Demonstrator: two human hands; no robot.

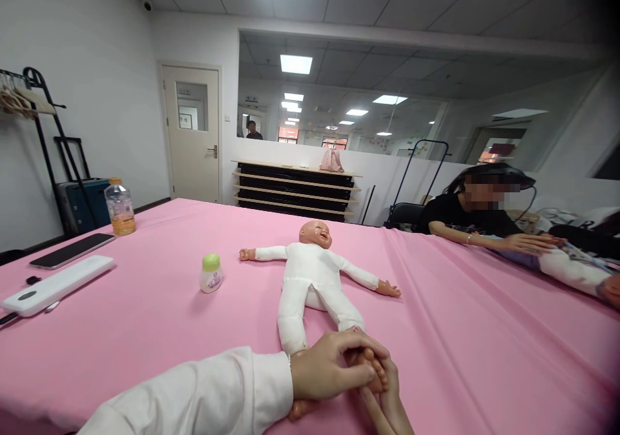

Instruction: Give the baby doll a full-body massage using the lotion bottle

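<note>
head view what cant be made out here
Head view: much of the held foot of the doll, hidden by the left hand and right hand.
Head view: where the other foot meets its leg, behind the left wrist.
Head view: right forearm, cut off by the bottom edge.
Head view: lettering on the green-capped bottle, too small.

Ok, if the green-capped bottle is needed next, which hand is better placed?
Probably the left hand: it lies nearer the green-capped bottle. The right hand is farther right and would likely have to cross the left arm. Both are around the doll's foot, so the left must let go first.
</note>
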